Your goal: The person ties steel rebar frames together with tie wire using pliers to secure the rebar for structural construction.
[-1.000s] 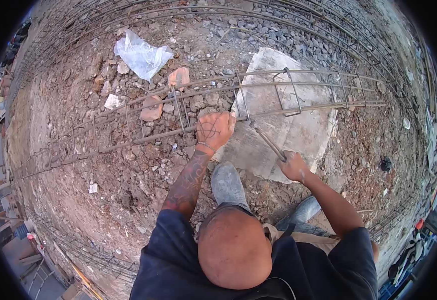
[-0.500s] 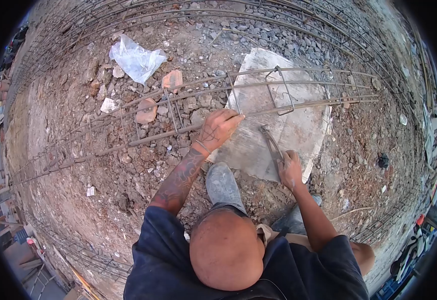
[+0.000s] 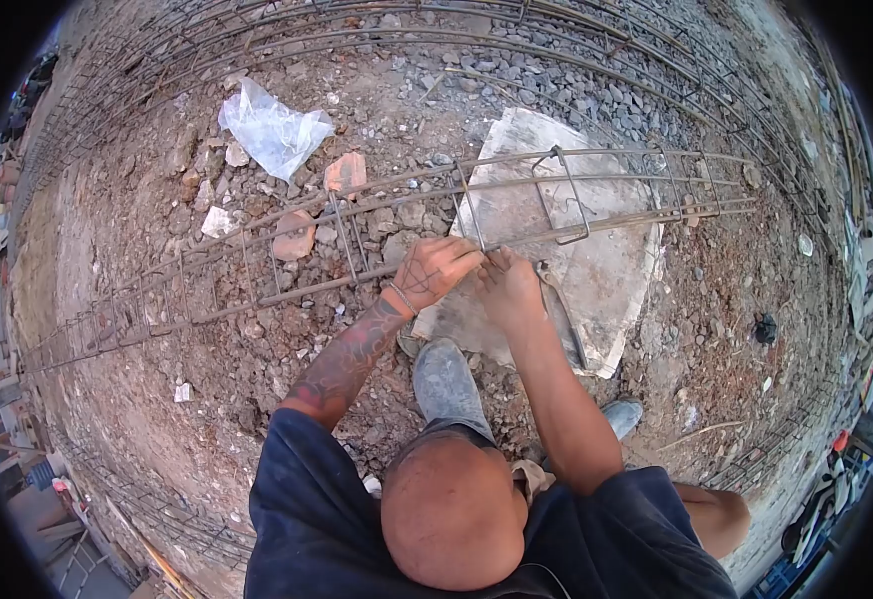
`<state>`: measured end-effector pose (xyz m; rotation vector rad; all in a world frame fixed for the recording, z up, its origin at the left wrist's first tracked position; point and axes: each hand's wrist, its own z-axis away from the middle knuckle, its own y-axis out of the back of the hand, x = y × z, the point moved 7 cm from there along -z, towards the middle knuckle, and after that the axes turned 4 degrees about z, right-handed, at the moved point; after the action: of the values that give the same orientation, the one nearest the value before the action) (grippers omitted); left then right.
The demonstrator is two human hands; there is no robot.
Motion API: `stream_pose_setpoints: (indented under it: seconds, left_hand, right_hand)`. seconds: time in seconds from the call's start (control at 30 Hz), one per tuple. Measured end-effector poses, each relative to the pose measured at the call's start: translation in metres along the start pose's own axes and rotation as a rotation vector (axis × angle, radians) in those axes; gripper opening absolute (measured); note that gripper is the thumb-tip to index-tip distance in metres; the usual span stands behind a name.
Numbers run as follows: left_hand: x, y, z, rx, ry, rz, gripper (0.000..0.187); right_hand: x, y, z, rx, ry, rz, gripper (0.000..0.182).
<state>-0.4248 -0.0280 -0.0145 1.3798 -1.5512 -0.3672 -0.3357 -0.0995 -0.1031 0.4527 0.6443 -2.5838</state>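
Observation:
My left hand (image 3: 433, 271) is closed at the near bar of a rebar cage (image 3: 397, 198), its fingertips on the bar where a square stirrup (image 3: 467, 205) meets it. Right beside it, my right hand (image 3: 509, 290) has its fingers pinched together at the same joint. Whatever it pinches is too small or hidden to make out. A pair of pincers (image 3: 562, 311) lies on the worn board (image 3: 456, 317) just right of my right hand, its handles pointing toward me. Another stirrup (image 3: 562, 195) stands farther right along the cage.
More long rebar cages (image 3: 596, 40) run across the far side, beside a gravel heap (image 3: 566, 88). Brick pieces (image 3: 294, 235) and a clear plastic bag (image 3: 275, 130) lie on the rubble ground. My boot (image 3: 449, 379) stands at the board's near edge.
My right hand has let go of the pincers, leaving them on the board, and moved left and up to the bar next to my left hand. My left hand stays at the joint.

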Motion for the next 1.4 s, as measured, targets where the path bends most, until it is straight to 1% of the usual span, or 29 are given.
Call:
stream_pose_setpoints:
  seconds: [0.03, 0.23, 0.37, 0.43, 0.47, 0.5, 0.57, 0.6, 0.63, 0.7, 0.73, 0.8, 0.83, 0.87, 0.9, 0.93, 0.97, 1.0, 1.03, 1.07, 1.1, 1.13, 1.17, 1.2, 1.23, 1.27, 1.33, 1.37, 1.4]
  left_hand:
    - [-0.001, -0.001, 0.001, 0.001, 0.019, 0.019, 0.016]
    - [0.003, -0.002, 0.002, 0.007, -0.017, -0.069, 0.019]
    - [0.001, -0.006, 0.006, -0.001, -0.018, -0.079, 0.021]
    - [0.002, -0.006, 0.005, -0.020, -0.036, -0.085, 0.021]
    - [-0.001, -0.005, 0.003, -0.015, -0.037, -0.090, 0.021]
    - [-0.001, -0.005, 0.003, -0.003, -0.054, -0.088, 0.021]
    - [0.003, -0.010, 0.007, 0.002, -0.072, -0.072, 0.021]
    - [0.002, -0.010, 0.007, 0.007, -0.079, -0.076, 0.021]
    - [0.001, -0.010, 0.007, 0.015, -0.082, -0.082, 0.021]
    - [0.001, -0.010, 0.008, 0.026, -0.081, -0.085, 0.021]
    - [0.000, -0.009, 0.006, 0.028, -0.077, -0.086, 0.021]
    - [-0.002, -0.009, 0.004, 0.028, -0.045, -0.071, 0.020]
    - [-0.003, -0.009, 0.004, 0.033, -0.007, -0.054, 0.019]
    - [-0.002, -0.010, 0.002, 0.032, -0.004, -0.054, 0.019]
    - [-0.005, -0.009, 0.001, 0.039, 0.058, -0.019, 0.017]
    - [-0.008, -0.007, 0.000, 0.046, 0.121, 0.015, 0.016]
    - [-0.007, -0.006, 0.000, 0.042, 0.123, 0.015, 0.016]
    - [-0.010, -0.005, -0.002, 0.024, 0.186, 0.078, 0.015]
    - [-0.013, -0.005, -0.003, 0.006, 0.248, 0.141, 0.014]
    - [-0.012, -0.003, -0.006, 0.006, 0.247, 0.140, 0.014]
    - [-0.017, -0.005, -0.005, -0.015, 0.353, 0.198, 0.013]
    - [-0.022, -0.009, -0.003, -0.038, 0.456, 0.255, 0.012]
    - [-0.021, -0.010, -0.004, -0.046, 0.452, 0.255, 0.012]
    - [-0.027, -0.010, -0.003, -0.040, 0.516, 0.304, 0.012]
    - [-0.032, -0.011, -0.002, -0.033, 0.581, 0.352, 0.011]
    - [-0.035, -0.010, -0.002, -0.036, 0.574, 0.353, 0.011]
    - [-0.063, -0.020, 0.018, -0.099, 0.888, 0.390, 0.011]
    - [-0.080, -0.022, 0.028, -0.122, 0.905, 0.335, 0.010]
    - [-0.095, -0.022, 0.041, -0.143, 0.930, 0.282, 0.010]
  right_hand:
    - [-0.001, 0.000, 0.000, -0.015, -0.037, -0.067, 0.035]
    - [-0.011, -0.014, 0.004, -0.121, -0.020, -0.174, 0.042]
    - [-0.004, -0.008, -0.003, -0.198, -0.008, -0.237, 0.037]
    - [-0.034, 0.005, 0.020, 0.123, 0.350, 0.647, 0.032]
    - [-0.048, 0.034, 0.009, 0.396, 0.729, 0.841, 0.027]
    - [-0.059, 0.033, 0.015, 0.397, 0.733, 0.845, 0.027]
    - [-0.085, -0.023, 0.072, 0.302, 1.381, 1.582, 0.029]
    - [-0.091, -0.034, 0.073, 0.269, 1.292, 1.636, 0.025]
    - [-0.095, -0.034, 0.063, 0.275, 1.294, 1.632, 0.025]
    - [-0.085, -0.044, 0.026, -0.197, 1.163, 1.910, 0.021]
    - [-0.099, -0.049, 0.017, -0.195, 1.174, 1.908, 0.021]
    - [-0.091, -0.052, 0.000, -0.548, 0.806, 1.827, 0.017]
    - [-0.086, -0.050, 0.003, -0.554, 0.799, 1.823, 0.017]
    - [-0.089, -0.051, 0.009, -0.447, 0.946, 1.846, 0.017]
    - [-0.091, -0.053, 0.020, -0.334, 1.093, 1.858, 0.016]
    - [-0.084, -0.050, 0.028, -0.336, 1.090, 1.855, 0.016]
    - [-0.083, -0.044, 0.039, -0.198, 1.133, 1.835, 0.015]
    - [-0.082, -0.038, 0.050, -0.058, 1.176, 1.809, 0.014]
    - [-0.073, -0.034, 0.056, -0.058, 1.178, 1.807, 0.014]
    - [-0.068, -0.025, 0.060, 0.014, 1.172, 1.659, 0.013]
    - [-0.064, -0.016, 0.063, 0.083, 1.157, 1.512, 0.012]
    - [-0.052, -0.018, 0.067, 0.086, 1.155, 1.509, 0.012]
    - [-0.044, -0.013, 0.067, 0.146, 1.068, 1.299, 0.011]
    - [-0.032, -0.008, 0.066, 0.202, 0.977, 1.089, 0.010]
    - [-0.017, -0.009, 0.066, 0.203, 0.919, 0.959, 0.010]
    - [-0.003, -0.012, 0.064, 0.203, 0.863, 0.831, 0.010]
    - [0.022, -0.025, 0.052, 0.201, 0.960, 0.938, 0.017]
    - [0.020, -0.025, 0.051, 0.230, 0.970, 0.935, 0.017]
    - [0.021, -0.029, 0.052, 0.163, 0.986, 1.030, 0.022]
